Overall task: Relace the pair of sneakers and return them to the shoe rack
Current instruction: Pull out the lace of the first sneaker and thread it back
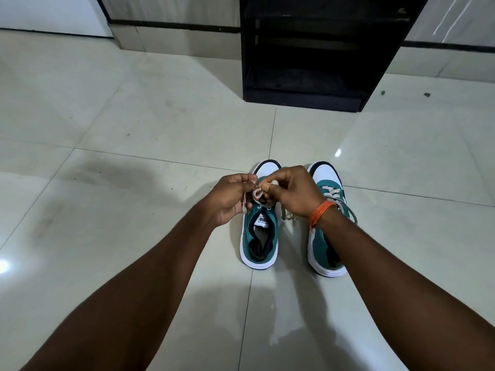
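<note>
Two teal-and-white sneakers stand side by side, toes pointing away, on a pale tiled floor in front of a black shoe rack. Both hands meet above the tongue of the left sneaker, directly over its upper eyelets. The left hand is curled, thumb and forefinger pinching a loop of the beige lace. The right hand, an orange thread band around its wrist, closes its fingertips on the same lace from the other side, the two hands almost touching. A loose lace end hangs beside the shoe under the right wrist. The right sneaker sits just beside it, partly hidden by the right forearm, its laces threaded and lying slack. The rack stands well apart from the shoes, its dark shelves facing the camera.
</note>
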